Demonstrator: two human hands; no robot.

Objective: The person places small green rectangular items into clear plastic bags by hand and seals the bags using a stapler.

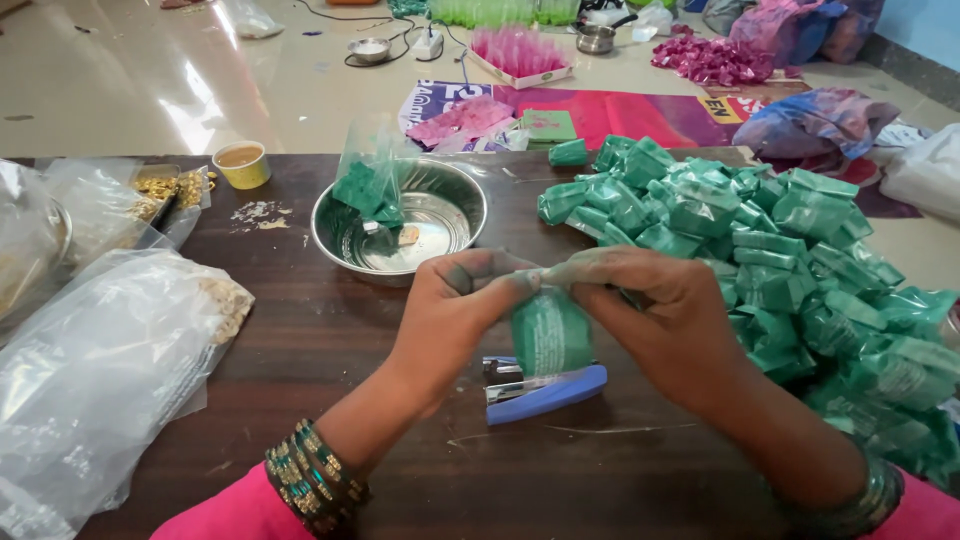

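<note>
Two hands, the left hand (455, 300) and the right hand (650, 310), are pinching the top of a small green packet (550, 335) above the blue stapler (545, 392). It could be slipping loose and spilling if the fingers are easing.

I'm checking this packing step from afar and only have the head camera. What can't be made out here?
- Top of the small green plastic packet: hidden by the left hand and right hand pinching it.
- Blue stapler: its far end is covered by the packet.
- Contents of the clear plastic bags: blurred by crinkled film, cut off at the left edge.
- Pile of green packets: runs off the right edge.
</note>
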